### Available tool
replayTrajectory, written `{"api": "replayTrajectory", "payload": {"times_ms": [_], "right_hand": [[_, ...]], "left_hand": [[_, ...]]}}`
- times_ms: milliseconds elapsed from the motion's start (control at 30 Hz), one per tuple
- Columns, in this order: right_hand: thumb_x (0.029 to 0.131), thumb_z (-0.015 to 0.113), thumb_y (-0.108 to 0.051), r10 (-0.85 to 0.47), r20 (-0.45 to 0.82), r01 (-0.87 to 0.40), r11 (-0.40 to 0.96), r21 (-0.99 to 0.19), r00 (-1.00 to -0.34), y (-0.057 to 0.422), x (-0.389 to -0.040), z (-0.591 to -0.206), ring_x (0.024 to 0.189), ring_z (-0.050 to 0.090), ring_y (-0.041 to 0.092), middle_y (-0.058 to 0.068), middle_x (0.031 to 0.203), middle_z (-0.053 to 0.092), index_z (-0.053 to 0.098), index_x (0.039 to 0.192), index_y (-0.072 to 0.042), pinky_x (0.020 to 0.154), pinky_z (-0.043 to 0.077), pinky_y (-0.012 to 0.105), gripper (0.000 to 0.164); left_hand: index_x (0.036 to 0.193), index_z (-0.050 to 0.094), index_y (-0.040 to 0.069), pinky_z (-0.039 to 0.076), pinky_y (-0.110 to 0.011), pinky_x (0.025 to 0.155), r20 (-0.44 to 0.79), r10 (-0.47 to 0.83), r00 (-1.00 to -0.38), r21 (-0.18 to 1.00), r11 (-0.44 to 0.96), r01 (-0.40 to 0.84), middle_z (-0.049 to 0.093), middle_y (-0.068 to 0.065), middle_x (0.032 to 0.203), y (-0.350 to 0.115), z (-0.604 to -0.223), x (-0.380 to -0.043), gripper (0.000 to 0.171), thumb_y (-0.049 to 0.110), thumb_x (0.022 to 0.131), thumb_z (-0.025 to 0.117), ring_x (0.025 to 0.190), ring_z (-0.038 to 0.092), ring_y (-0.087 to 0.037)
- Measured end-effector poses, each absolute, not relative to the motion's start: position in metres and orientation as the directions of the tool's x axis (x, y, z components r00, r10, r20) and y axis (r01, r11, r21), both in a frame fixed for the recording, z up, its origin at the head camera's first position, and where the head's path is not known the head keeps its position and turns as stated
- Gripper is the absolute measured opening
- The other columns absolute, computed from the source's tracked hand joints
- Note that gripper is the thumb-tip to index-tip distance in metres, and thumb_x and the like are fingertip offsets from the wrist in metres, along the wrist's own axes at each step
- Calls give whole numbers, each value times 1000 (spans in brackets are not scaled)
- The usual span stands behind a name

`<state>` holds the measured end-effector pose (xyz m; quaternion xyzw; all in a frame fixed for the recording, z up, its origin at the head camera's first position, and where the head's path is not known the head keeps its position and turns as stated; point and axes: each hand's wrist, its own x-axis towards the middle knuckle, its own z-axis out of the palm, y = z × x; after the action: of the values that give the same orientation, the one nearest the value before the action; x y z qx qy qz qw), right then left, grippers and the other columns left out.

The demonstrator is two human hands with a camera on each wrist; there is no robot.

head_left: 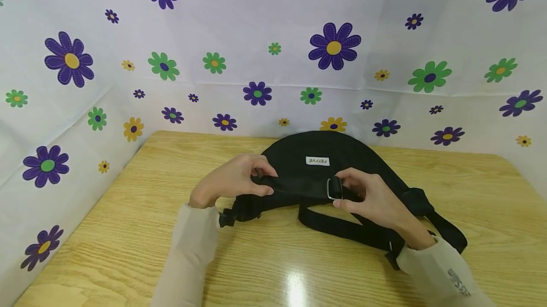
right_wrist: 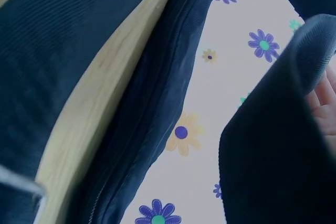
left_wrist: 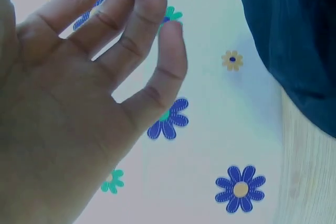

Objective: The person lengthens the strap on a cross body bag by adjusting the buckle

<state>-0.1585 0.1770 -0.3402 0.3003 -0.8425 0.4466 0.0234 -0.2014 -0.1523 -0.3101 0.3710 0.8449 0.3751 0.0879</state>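
A black waist bag [head_left: 295, 155] with a curved top and a small white label [head_left: 317, 161] lies on the table, the label's lettering upside down. My left hand [head_left: 235, 178] pinches a black strap [head_left: 299, 186] at the bag's near side. In the left wrist view, the fingertips of the left hand [left_wrist: 89, 77] are partly hidden by black fabric. My right hand [head_left: 369, 197] grips the strap beside a metal slide buckle [head_left: 329, 189]. Below it a loop of webbing [head_left: 342, 229] hangs onto the table. Black fabric fills much of the right wrist view, where a zipper [right_wrist: 100, 198] shows.
A wooden table [head_left: 256, 269] carries the bag. Behind and to the left hangs a white flowered cloth [head_left: 273, 7]. A black plastic clip [head_left: 227, 217] lies by the left sleeve, and more strap [head_left: 448, 233] trails out at the bag's right.
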Motion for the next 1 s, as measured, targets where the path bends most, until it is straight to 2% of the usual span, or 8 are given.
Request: {"api": "replayTrajectory", "payload": {"times_ms": [133, 267, 367, 500, 600, 800, 1000], "right_hand": [[83, 77, 0, -507, 315, -544, 406, -734, -802, 182, -158, -344, 63, 56, 10, -4, 79, 62, 63, 115, 2, 54, 42, 26, 36], [84, 77, 2, -536, 310, -551, 377, -744, -785, 184, -158, -348, 62, 56, 10, -4, 79, 62, 63, 116, 2, 51, 41, 26, 34], [85, 76, 2, -546, 306, -551, 366, -750, -780, 183, -158, -351, 62, 56, 9, -4, 79, 62, 63, 116, 2, 49, 42, 26, 34], [85, 76, 1, -543, 306, -549, 367, -751, -782, 183, -159, -353, 62, 56, 9, -3, 78, 61, 63, 115, 1, 49, 43, 26, 33], [84, 77, 1, -539, 311, -549, 365, -751, -783, 183, -159, -354, 62, 56, 9, -4, 78, 60, 63, 114, 1, 49, 43, 26, 33], [85, 78, 1, -537, 312, -549, 365, -752, -784, 182, -158, -354, 62, 55, 9, -4, 77, 59, 62, 114, 2, 51, 42, 26, 34], [85, 80, -2, -534, 315, -555, 378, -741, -784, 181, -155, -352, 57, 50, 6, -6, 75, 58, 63, 115, 1, 47, 38, 25, 35]], "left_hand": [[108, 76, 1, 50, -42, 89, 101, 674, -731, 704, 471, 532, 68, 0, 101, -160, -310, -202, 25, 8, 84, 80, 93, 57, -21], [107, 75, -1, 51, -41, 88, 56, 691, -721, 712, 478, 514, 69, -2, 101, -161, -310, -202, 25, 5, 83, 81, 92, 58, -21], [112, 73, -3, 51, -35, 88, -24, 692, -721, 696, 530, 485, 70, -4, 105, -158, -308, -201, 30, 6, 84, 81, 95, 58, -20], [124, 68, -4, 50, -36, 94, -89, 683, -725, 652, 590, 476, 68, -8, 115, -150, -304, -196, 45, 13, 85, 83, 103, 58, -23], [130, 65, -3, 49, -39, 99, -35, 693, -720, 628, 576, 524, 64, -10, 120, -138, -301, -191, 52, 19, 86, 83, 109, 58, -25], [130, 67, 1, 47, -36, 100, 129, 719, -683, 525, 534, 662, 62, -9, 123, -98, -303, -184, 50, 25, 88, 82, 111, 57, -22], [133, 64, -1, 49, -30, 94, 103, 752, -651, 506, 524, 685, 63, -9, 124, -66, -311, -178, 54, 27, 90, 80, 105, 59, -19]]}}
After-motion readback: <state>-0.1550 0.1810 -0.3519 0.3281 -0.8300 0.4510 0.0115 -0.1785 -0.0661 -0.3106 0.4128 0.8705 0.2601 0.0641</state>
